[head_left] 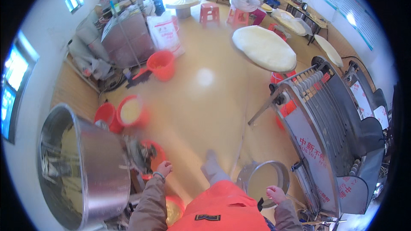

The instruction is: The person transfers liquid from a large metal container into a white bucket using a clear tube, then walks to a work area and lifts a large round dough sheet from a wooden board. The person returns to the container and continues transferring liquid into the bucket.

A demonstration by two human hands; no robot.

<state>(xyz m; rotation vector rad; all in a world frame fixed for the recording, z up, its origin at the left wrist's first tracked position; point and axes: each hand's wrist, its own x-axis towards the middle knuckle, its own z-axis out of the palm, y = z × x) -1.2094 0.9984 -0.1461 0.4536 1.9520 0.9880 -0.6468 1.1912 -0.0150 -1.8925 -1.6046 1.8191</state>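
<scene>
Left hand (163, 169), fingers curled, near the big steel drum (102, 162), lower left, pale mass (70, 167) inside! Right hand (276, 193), half-curled, at the round steel vessel (245, 174), lower right; whether either grip pinches anything, I can't tell. Red bucket (144, 114), left of centre: pale yellow contents (129, 111).

Glossy tan floor (192, 113), white walls (51, 32), bright windows (16, 69) at left, red stools (209, 13) farther back

Red lettering (309, 143) marks the steel machine (329, 139) and white sack (165, 35); posters (347, 9) bear print.
</scene>
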